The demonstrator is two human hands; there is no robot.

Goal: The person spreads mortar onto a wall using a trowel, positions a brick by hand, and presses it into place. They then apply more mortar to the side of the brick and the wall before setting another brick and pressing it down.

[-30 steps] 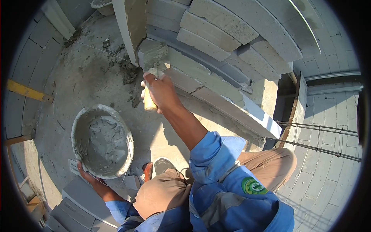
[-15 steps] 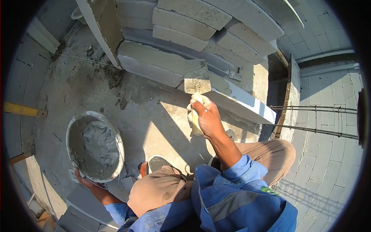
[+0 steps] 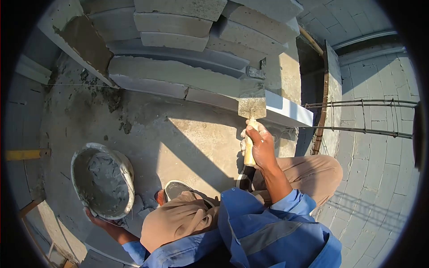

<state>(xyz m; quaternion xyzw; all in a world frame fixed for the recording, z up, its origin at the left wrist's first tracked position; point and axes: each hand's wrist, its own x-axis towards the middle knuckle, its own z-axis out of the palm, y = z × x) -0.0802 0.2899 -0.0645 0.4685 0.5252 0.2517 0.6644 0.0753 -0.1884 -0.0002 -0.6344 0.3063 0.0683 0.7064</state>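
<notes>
My right hand is closed around the pale handle of a trowel, its flat blade pointing away from me. That blade lies over the top of a low row of white blocks, whose upper face carries a grey layer of mortar. At lower left, a bucket of wet grey mortar leans toward me. My left hand grips the bucket's near edge, with some fingers hidden beneath it.
Stacked blocks rise behind the low row. An upright block with mortar on its face stands at left. A string runs left from it. Steel rebar juts in at right, and a yellow level-like bar lies at far left.
The trowel has slid to the right along the low block row in my right hand. My left hand stays at the bucket, and the whole view has shifted slightly.
</notes>
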